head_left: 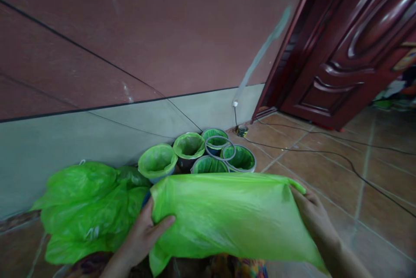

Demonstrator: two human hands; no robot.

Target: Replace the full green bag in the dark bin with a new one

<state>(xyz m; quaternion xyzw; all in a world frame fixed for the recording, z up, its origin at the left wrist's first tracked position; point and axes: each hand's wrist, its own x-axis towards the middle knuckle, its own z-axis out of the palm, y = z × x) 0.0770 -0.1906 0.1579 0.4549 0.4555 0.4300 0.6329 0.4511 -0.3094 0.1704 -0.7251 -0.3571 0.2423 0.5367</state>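
Note:
A green plastic bag [227, 215] is stretched wide between my two hands, its upper edge pulled nearly straight. My left hand [147, 230] grips its left side, thumb over the front of the plastic. At the upper right corner my right hand [310, 208] is closed on the bag, its fingers partly behind the plastic. Just beyond the bag stand several bins lined with green bags, among them a bin [158, 161] at the left and another bin [240, 158] at the right. A loose grey ring [234, 152] rests across the bin tops.
A heap of green plastic bags [87, 208] lies on the floor at the left, against the wall [97, 139]. A small tin [242, 130] stands by the wall near a socket. Black cable [325, 151] crosses the tiles toward the dark red door [341, 65].

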